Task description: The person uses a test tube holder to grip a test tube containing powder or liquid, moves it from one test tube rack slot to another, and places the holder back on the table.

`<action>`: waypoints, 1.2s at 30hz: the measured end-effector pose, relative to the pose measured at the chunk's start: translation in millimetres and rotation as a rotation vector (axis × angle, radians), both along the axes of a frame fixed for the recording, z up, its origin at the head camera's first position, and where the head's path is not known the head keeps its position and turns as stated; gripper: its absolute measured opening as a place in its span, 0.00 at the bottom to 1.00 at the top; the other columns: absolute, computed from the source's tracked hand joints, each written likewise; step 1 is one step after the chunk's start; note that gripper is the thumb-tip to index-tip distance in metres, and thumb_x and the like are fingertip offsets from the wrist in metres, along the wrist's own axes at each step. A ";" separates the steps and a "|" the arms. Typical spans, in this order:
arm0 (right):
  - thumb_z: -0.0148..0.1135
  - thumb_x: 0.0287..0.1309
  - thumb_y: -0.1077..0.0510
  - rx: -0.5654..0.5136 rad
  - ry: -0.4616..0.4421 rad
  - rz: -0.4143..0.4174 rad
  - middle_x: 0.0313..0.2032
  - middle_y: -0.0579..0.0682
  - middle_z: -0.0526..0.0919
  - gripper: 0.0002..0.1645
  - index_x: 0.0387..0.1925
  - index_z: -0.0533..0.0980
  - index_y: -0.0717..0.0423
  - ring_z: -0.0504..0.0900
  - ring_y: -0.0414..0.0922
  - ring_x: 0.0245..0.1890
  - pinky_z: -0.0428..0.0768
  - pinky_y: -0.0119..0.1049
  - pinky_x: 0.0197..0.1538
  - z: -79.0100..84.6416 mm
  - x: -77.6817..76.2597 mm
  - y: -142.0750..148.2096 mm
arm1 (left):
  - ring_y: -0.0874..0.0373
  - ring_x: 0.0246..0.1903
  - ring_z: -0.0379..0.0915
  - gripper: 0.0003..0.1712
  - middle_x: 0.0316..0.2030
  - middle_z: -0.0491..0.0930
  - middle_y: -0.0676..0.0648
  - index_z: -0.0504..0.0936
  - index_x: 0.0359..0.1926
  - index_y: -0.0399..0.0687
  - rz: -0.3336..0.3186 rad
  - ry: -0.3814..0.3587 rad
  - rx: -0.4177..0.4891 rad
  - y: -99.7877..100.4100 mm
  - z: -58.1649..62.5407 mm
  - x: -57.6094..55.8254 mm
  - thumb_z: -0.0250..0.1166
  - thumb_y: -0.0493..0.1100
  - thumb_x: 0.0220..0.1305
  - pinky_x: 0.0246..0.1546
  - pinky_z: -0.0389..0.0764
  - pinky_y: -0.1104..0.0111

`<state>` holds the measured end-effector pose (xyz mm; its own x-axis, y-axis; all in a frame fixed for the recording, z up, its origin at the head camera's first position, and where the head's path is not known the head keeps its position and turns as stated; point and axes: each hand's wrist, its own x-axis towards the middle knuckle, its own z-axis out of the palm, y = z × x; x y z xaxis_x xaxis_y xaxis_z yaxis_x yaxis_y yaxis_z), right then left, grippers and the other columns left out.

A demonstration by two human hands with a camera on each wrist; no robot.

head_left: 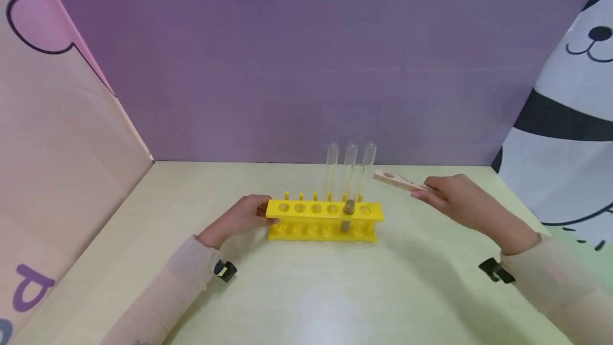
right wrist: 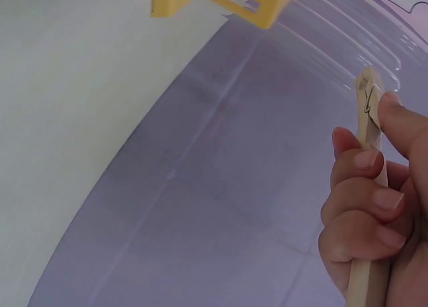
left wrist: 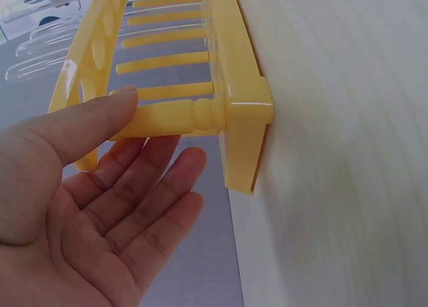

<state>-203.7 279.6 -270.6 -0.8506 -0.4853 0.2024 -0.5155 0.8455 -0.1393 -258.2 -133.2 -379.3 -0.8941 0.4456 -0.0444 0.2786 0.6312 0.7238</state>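
Observation:
A yellow test tube rack (head_left: 316, 237) stands on the table, its left end held by my left hand (head_left: 246, 214). In the left wrist view the thumb presses the yellow end post (left wrist: 167, 118), with the fingers bent behind it. Several clear test tubes (head_left: 331, 166) stick up at the rack's right half, at least three with rounded ends upward. Grey-brown material (head_left: 349, 207) shows in a tube in the second hole from the right. My right hand (head_left: 455, 198) grips a wooden test tube clamp (head_left: 395, 180) in the air, its tip near the rightmost tube; contact is unclear.
The pale table (head_left: 306, 292) ends at a purple panel (head_left: 306, 68) just behind the rack. A light panel (head_left: 62, 148) flanks the left side, and a panda-printed panel (head_left: 570, 105) the right.

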 end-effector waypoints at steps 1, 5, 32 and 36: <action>0.61 0.60 0.51 -0.004 0.012 0.013 0.13 0.38 0.60 0.12 0.24 0.72 0.50 0.56 0.34 0.13 0.60 0.28 0.19 1.7 0.6 -0.7 | 0.57 0.38 0.72 0.13 0.40 0.80 0.49 0.78 0.44 0.42 -0.004 0.002 -0.004 0.0 -0.4 0.2 0.67 0.39 0.58 0.45 0.77 0.62; 0.62 0.60 0.52 -0.034 0.037 0.034 0.14 0.38 0.59 0.12 0.24 0.71 0.49 0.57 0.33 0.14 0.61 0.28 0.20 8.0 2.5 -4.9 | 0.56 0.38 0.73 0.13 0.41 0.80 0.50 0.78 0.44 0.43 0.006 -0.009 0.009 1.1 -0.6 1.5 0.67 0.38 0.58 0.46 0.77 0.62; 0.61 0.60 0.49 -0.053 0.140 0.070 0.13 0.37 0.57 0.15 0.21 0.71 0.48 0.56 0.32 0.13 0.59 0.29 0.20 34.6 4.3 -18.3 | 0.56 0.37 0.70 0.13 0.39 0.79 0.51 0.78 0.44 0.44 0.036 -0.009 -0.025 3.2 -0.9 2.1 0.67 0.39 0.58 0.45 0.76 0.63; 0.62 0.60 0.50 -0.073 0.132 0.066 0.13 0.37 0.57 0.16 0.20 0.71 0.49 0.55 0.32 0.13 0.59 0.29 0.20 38.7 1.6 -22.2 | 0.56 0.36 0.71 0.13 0.39 0.79 0.51 0.78 0.44 0.44 0.025 0.000 -0.016 2.6 -1.0 1.4 0.68 0.39 0.58 0.44 0.76 0.63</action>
<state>-202.1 257.4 -231.9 -0.7809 -0.5193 0.3473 -0.5876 0.7992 -0.1263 -256.8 -130.6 -380.3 -0.9051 0.4221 -0.0510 0.2627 0.6495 0.7135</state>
